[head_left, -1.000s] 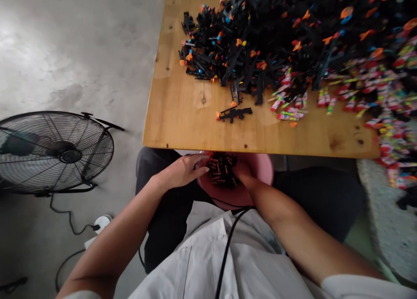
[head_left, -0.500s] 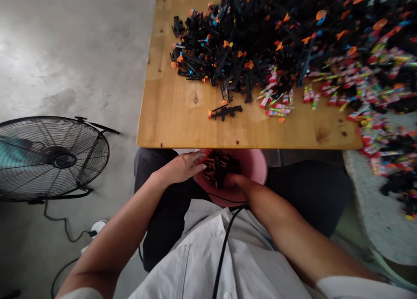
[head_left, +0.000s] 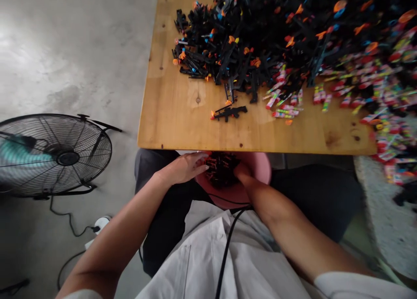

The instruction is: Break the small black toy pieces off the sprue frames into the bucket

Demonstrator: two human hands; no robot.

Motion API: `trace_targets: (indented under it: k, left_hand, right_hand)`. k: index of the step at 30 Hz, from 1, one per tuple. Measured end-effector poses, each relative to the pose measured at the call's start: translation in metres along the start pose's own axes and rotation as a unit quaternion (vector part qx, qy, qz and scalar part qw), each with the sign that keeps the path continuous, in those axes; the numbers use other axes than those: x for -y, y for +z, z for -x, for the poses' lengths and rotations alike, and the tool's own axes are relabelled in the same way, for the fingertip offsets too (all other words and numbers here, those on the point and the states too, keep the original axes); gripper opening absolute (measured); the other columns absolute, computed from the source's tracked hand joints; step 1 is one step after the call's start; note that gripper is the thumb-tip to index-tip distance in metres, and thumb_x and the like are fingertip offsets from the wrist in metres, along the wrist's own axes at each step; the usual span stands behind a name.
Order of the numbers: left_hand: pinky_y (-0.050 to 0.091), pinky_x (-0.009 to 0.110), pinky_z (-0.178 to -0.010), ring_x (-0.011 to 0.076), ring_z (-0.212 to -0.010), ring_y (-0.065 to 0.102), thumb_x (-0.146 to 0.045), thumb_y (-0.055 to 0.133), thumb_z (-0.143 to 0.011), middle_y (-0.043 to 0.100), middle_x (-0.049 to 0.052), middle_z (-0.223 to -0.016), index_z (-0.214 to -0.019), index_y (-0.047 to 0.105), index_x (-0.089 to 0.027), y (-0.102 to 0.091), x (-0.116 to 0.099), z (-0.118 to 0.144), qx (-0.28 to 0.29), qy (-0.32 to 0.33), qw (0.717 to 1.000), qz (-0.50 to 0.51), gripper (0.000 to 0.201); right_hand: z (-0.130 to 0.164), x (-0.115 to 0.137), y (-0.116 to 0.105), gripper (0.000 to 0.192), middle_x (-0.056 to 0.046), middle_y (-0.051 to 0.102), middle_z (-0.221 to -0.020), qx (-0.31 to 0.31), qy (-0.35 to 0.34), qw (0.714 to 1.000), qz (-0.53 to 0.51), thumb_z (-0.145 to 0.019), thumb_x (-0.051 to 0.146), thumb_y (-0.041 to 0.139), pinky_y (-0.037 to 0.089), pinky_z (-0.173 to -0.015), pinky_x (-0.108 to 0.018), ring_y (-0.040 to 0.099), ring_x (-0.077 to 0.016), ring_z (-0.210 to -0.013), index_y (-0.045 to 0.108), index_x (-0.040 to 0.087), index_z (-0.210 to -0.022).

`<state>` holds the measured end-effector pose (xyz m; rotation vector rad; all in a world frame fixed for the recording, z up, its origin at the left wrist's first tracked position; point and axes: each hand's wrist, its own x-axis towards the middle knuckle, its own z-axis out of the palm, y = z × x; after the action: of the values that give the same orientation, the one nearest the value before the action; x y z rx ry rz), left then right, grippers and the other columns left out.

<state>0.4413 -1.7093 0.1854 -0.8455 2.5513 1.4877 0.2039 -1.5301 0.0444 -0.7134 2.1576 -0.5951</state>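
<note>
A pink bowl [head_left: 262,171] rests on my lap under the front edge of the wooden table [head_left: 182,125]. It is filled with small dark pieces [head_left: 221,171]. My left hand [head_left: 184,168] lies on the bowl's left rim with its fingers stretched over the pieces. My right hand [head_left: 243,173] is dug into the pieces from the right, and its fingers are hidden among them. A single black toy gun [head_left: 229,112] lies apart on the table, in front of a big heap of black toy guns [head_left: 260,34].
Colourful wrapped packets [head_left: 365,90] are spread over the table's right side and spill past its right edge. A floor fan [head_left: 55,153] with a cable stands on the concrete floor at the left. A black cord [head_left: 224,255] runs down my white shirt.
My right hand has shifted slightly deeper into the bowl's pieces. The left hand stays on the rim. The view has swung a little.
</note>
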Motion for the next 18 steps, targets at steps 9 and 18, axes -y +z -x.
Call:
trace_targets:
  k: [9,18]
  left_hand:
    - [0.054,0.032,-0.097,0.0243,-0.105,0.074,-0.040,0.060,-0.098,0.079,0.010,-0.113,-0.112,0.078,-0.021,0.003,-0.006,-0.006,0.021,0.011,1.000,0.010,0.029]
    - [0.056,0.028,-0.070,0.0204,-0.076,0.074,-0.068,0.068,-0.090,0.079,0.007,-0.088,-0.095,0.081,-0.020,0.012,-0.042,0.009,0.045,0.005,0.980,0.194,0.049]
  right_hand:
    - [0.003,0.058,-0.016,0.023,-0.015,0.075,-0.103,0.127,0.083,0.985,-0.079,-0.102,0.031,0.065,0.060,-0.068,-0.031,0.073,-0.0203,-0.082,0.069,0.010,-0.108]
    - [0.099,0.085,-0.050,0.030,-0.005,0.079,-0.088,0.292,-0.091,0.907,-0.291,-0.088,0.043,0.072,0.049,-0.047,-0.020,0.067,-0.0122,-0.058,0.065,0.019,-0.103]
